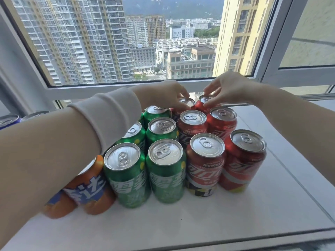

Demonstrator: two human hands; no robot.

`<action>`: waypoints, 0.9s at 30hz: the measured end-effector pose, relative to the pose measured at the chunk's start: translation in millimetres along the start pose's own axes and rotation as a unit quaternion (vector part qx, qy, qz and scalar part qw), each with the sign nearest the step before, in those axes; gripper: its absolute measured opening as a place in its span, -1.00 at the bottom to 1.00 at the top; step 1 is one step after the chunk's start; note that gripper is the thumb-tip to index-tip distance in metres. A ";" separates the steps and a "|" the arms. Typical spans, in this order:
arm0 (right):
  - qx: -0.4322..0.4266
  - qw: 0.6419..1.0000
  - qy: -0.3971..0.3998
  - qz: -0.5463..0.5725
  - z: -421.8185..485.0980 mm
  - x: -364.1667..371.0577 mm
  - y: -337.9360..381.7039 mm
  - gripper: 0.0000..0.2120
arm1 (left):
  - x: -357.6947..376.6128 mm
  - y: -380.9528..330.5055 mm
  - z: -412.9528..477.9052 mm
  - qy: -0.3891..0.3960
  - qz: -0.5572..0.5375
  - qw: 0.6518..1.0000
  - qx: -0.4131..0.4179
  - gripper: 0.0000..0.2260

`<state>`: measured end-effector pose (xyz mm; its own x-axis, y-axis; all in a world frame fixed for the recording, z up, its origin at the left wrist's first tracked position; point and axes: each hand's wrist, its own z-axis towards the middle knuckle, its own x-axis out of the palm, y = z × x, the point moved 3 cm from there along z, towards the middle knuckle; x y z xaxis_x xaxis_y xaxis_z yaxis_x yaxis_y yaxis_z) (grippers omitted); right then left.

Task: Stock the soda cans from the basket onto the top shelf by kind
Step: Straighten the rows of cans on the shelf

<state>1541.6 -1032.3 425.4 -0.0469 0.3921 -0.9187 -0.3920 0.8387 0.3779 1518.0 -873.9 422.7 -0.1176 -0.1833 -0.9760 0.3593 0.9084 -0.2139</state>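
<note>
Soda cans stand in rows on the white shelf (pixel 253 205). Red cola cans (pixel 205 160) fill the right rows and green cans (pixel 165 169) the middle rows. Orange cans (pixel 90 187) stand at the left, partly hidden under my left forearm. My left hand (pixel 166 95) pinches the rim of a rear red can (pixel 184 103) from above. My right hand (pixel 224 87) pinches the top of the rearmost red can (pixel 204 104) beside it. The basket is out of view.
A large window (pixel 126 42) rises right behind the cans, its sill and frame close to both hands. Two blue-topped cans (pixel 10 120) show at the far left edge. The shelf's front edge runs along the bottom of the view.
</note>
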 end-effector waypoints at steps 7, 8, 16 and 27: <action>-0.006 1.000 0.002 0.023 4.0 5.2 -8.2 -0.49 | 2.6 -3.2 1.0 0.016 0.038 0.999 -0.012 -0.58; -0.008 1.000 0.008 0.029 2.6 5.0 -8.4 -0.48 | 2.0 -4.2 -0.7 0.020 0.044 0.999 -0.018 -0.56; -0.047 0.993 -0.049 0.096 -70.5 -19.3 -0.9 -0.58 | -9.0 -52.8 -68.6 -0.058 -0.028 0.996 0.066 -0.56; -0.048 0.993 0.019 0.105 -142.0 -3.1 -5.8 -0.44 | 30.4 -81.1 -99.4 -0.049 0.062 0.994 0.070 -0.44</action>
<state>1413.6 -1092.0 409.9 -0.1711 0.5391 -0.8247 -0.4558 0.6988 0.5514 1393.3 -915.8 414.5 0.0240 -0.1154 -0.9930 0.4923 0.8659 -0.0887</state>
